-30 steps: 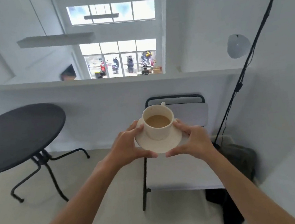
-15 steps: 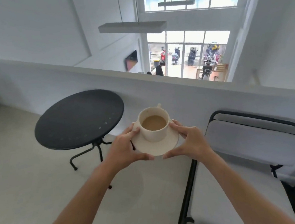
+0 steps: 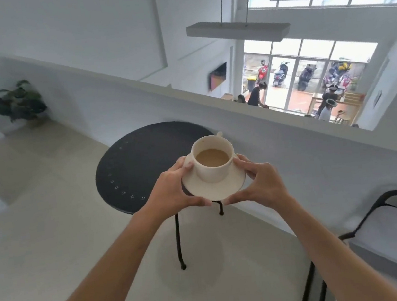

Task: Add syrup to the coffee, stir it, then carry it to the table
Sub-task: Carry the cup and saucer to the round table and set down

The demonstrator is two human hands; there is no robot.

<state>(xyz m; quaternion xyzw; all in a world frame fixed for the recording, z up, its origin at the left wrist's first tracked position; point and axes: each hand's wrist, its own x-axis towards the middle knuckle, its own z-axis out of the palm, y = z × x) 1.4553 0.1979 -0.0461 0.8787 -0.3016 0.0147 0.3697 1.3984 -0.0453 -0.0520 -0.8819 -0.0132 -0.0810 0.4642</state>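
A white cup (image 3: pixel 214 171) with milky brown coffee stands on a white saucer (image 3: pixel 219 190), its handle pointing away from me. My left hand (image 3: pixel 170 192) grips the saucer's left rim and my right hand (image 3: pixel 261 185) grips its right rim, thumbs meeting at the near edge. I hold cup and saucer in the air in front of the near right edge of a round black metal table (image 3: pixel 140 163) on thin black legs.
A low white wall (image 3: pixel 278 124) runs behind the table, with a drop to a lower floor beyond. A chair with a black frame (image 3: pixel 378 204) stands at the right. A potted plant (image 3: pixel 18 104) sits in the far left corner. Pale floor lies on the left.
The view has swung left. The black table has moved from the left side to the centre, now right behind the cup. The chair has slid to the right edge. Both hands keep their hold.
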